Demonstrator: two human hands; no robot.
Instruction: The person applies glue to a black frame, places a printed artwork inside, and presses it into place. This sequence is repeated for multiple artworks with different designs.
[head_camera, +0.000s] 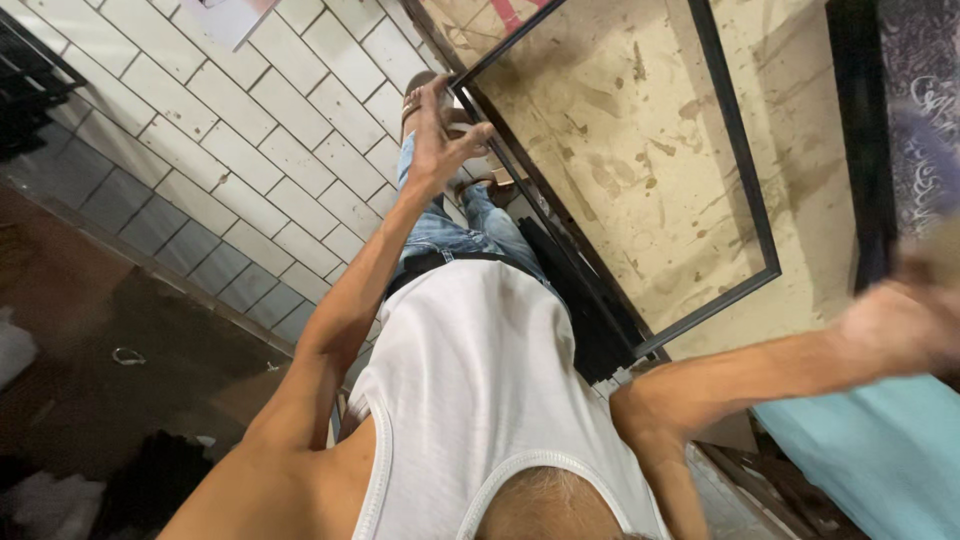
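The left hand is stretched toward twelve o'clock on a straight bare arm, fingers spread open. The right hand, blurred, is flung toward three o'clock, elbow bent.

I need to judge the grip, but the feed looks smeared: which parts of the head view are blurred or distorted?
Head view: the right hand is motion-blurred, grip unreadable; the left hand is sharp, fingers spread at the black rectangular metal frame; wide-angle distortion tilts the white tiled floor.
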